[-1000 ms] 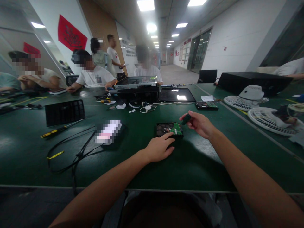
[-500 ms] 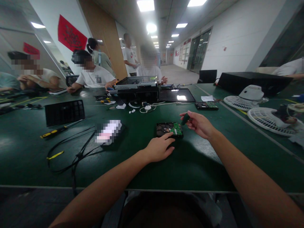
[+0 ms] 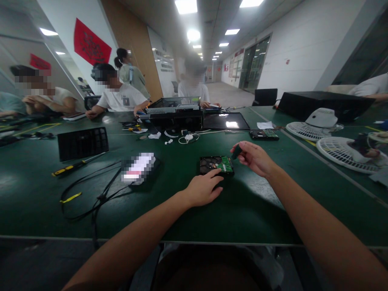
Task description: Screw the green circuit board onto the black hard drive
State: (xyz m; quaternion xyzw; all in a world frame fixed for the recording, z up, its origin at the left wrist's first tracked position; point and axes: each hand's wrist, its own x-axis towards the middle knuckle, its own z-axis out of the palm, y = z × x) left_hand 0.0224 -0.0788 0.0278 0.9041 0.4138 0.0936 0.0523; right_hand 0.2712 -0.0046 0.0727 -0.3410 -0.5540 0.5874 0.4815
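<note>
A hard drive (image 3: 209, 165) with a green circuit board on its right part lies flat on the green table in front of me. My left hand (image 3: 204, 189) rests at its near edge, fingers spread and fingertips touching the board side. Just right of the drive, my right hand (image 3: 253, 157) is raised a little above the table. Thumb and fingers pinch a short dark green piece (image 3: 236, 151), like a stubby handle, whose lower end is near the drive's right edge. Whether it has a thin shaft I cannot make out.
A second hard drive (image 3: 264, 134) lies farther back right, near white fan parts (image 3: 342, 155). An open computer case (image 3: 172, 117) and a dark panel (image 3: 226, 121) stand ahead. Left are a phone (image 3: 138, 167), black cables (image 3: 100, 198) and a yellow-black screwdriver (image 3: 69, 167). Several people sit around.
Both my hands and the drive stay almost where they were; the right hand shifts very slightly. Across the table, a person's hand has lowered, and a standing person has left view.
</note>
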